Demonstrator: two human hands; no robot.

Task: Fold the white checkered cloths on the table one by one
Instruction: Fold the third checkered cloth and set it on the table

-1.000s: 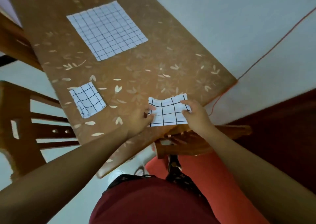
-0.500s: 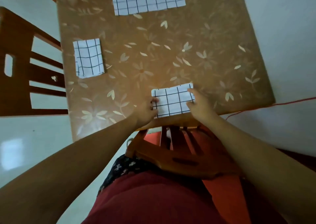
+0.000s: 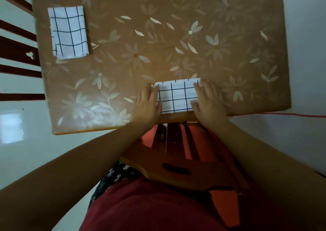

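Two hands flat on a folded cloth at the near edge

Two folded white checkered cloths are visible from my remote view. The nearer folded cloth lies close to the near edge of the worktop, a little right of the middle. It is a small rectangle, and I see layered edges along its far side. The left hand lies on its left end with the fingers stretched out and pointing away from the body, the palm down. The right hand lies in the same way on the right end. Both hands are open and press flat; neither one pinches the fabric. Between them the middle part of the cloth stays uncovered.

The second folded cloth rests near the far left corner of the worktop, well apart from the hands. Its long side runs away from me, and its near left corner looks slightly uneven.

The worktop surface is brown with a pale flower and leaf pattern. A wooden chair stands between the body and the worktop, its back directly under the forearms. Another chair, darker, is at the left side, beside the worktop edge. A thin red cord runs over the floor at the right.
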